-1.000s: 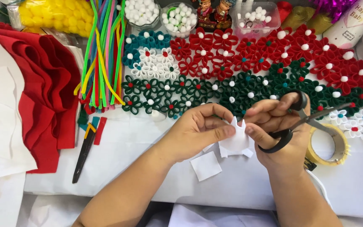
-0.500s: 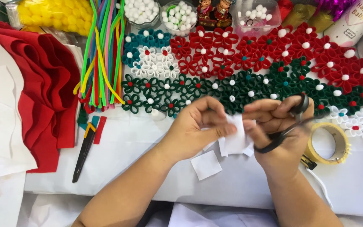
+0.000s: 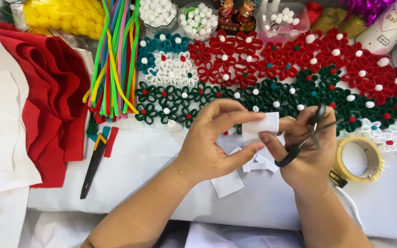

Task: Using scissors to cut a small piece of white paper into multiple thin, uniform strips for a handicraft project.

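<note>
My left hand pinches a small white felt piece between thumb and fingers, just above the table's white cover. My right hand has its fingers through the handles of black scissors, and its thumb and forefinger also touch the felt piece's right edge. The scissor blades point up and right, away from the felt. Several cut white felt scraps lie under both hands.
Rows of red, green and white felt flowers cover the table behind the hands. A tape roll lies right of my right hand. Red felt sheets, coloured pipe cleaners, a black tool and pompom bowls sit left and back.
Both hands lifted the white felt piece slightly and turned it; my left fingers shifted to grip it along its top and bottom edges. The scissors stay in my right hand.
</note>
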